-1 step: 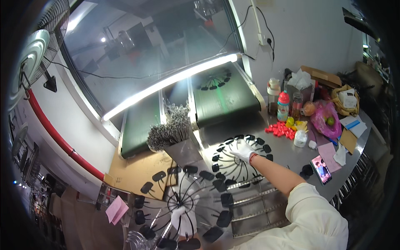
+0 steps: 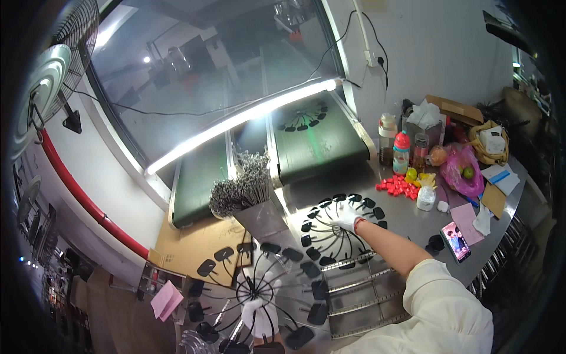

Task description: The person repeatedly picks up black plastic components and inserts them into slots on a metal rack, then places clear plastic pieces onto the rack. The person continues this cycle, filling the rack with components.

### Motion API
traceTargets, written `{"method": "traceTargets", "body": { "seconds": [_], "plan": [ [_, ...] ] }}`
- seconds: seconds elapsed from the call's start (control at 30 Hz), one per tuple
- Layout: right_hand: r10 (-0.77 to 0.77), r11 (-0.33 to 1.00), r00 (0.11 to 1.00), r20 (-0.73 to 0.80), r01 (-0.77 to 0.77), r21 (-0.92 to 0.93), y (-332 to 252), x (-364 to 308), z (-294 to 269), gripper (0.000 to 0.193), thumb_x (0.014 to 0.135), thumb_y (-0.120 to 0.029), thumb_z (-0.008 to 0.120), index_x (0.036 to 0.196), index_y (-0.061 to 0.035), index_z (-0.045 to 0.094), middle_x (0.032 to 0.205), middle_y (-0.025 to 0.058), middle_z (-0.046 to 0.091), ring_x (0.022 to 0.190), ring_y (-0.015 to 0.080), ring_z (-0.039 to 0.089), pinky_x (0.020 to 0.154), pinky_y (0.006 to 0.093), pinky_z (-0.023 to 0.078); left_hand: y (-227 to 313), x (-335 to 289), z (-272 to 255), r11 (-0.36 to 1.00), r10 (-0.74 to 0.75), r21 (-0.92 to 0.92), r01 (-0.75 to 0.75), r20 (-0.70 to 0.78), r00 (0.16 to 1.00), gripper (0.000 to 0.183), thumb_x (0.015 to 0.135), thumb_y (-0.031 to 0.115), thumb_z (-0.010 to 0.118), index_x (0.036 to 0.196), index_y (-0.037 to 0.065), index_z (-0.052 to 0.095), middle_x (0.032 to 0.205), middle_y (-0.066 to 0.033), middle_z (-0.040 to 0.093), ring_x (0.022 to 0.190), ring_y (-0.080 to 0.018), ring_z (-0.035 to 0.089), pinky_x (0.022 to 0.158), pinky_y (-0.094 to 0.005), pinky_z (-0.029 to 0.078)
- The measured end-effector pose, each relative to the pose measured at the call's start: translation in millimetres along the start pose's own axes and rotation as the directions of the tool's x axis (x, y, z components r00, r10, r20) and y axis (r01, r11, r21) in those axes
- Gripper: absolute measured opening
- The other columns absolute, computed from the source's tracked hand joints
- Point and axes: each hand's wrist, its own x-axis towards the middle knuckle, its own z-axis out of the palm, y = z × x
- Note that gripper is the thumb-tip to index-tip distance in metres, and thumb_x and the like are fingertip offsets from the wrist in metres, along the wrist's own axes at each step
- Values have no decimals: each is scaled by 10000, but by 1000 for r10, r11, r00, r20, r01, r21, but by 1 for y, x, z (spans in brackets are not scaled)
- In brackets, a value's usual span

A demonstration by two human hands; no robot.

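My left hand [image 2: 257, 315], in a white glove, is closed round the hub of a wheel-shaped bunch of thin black stems [image 2: 253, 289]. The stems fan out all round and end in flat black paddles. To the right, a second, similar black bunch [image 2: 339, 239] lies on the metal table. My right hand [image 2: 349, 218], also gloved in white, is over its middle with the fingers pointing left. Whether those fingers grip the hub or only touch it does not show clearly.
A metal bin of wire pieces [image 2: 259, 215] stands by a green conveyor [image 2: 318, 144], with another black bunch on the belt. Slotted metal rails [image 2: 359, 289] lie near me. To the right are red pieces [image 2: 398, 187], bottles [image 2: 401, 150], a pink bag [image 2: 461, 168] and a phone [image 2: 455, 241].
The whole picture has shifted slightly. My left hand keeps its hold on the bunch, and my right hand stays over the other one.
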Motion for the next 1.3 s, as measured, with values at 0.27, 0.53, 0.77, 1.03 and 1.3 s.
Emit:
{"method": "traceTargets", "body": {
  "seconds": [0.27,0.53,0.77,1.03,1.3],
  "plan": [
    [-112,927,982,-149,50,-372,41,24,20,260,983,-239,535,1097,-69,697,1045,196,728,940,381,719,841,479,567,25,-20,5,973,162,160,-167,44,986,776,924,95,548,1627,137,222,1399,-219,550,1133,-263,608,909,-403,540],
    [-172,661,934,-313,345,666,-149,-129,-128,266,1074,-250,493,1006,-45,647,681,24,596,585,89,596,549,241,470,28,-4,30,980,116,122,-159,301,947,772,787,-135,586,1476,168,412,1235,-74,567,1082,-176,557,891,-338,525],
    [-173,554,979,112,3,832,-211,-257,-120,298,1094,-296,475,1042,-60,650,679,-13,591,549,54,564,497,196,435,6,-31,46,990,-38,143,-2,277,960,604,869,-44,569,1432,148,463,1190,-76,572,1053,-178,560,878,-326,522],
    [-277,357,950,143,-36,933,-210,-294,-91,256,1071,-267,511,1009,-54,639,750,27,640,583,84,603,528,237,496,16,-63,27,987,-136,119,111,223,965,425,962,60,549,1382,125,522,1140,-78,579,1019,-181,563,863,-312,519],
    [-493,465,833,252,8,885,-212,-287,-93,230,1039,-217,552,1134,-48,675,909,78,691,804,154,713,704,294,561,29,-67,17,965,-259,165,204,480,838,362,1008,125,544,1369,144,539,1143,-85,562,1024,-182,540,837,-334,510]
  ]
}}
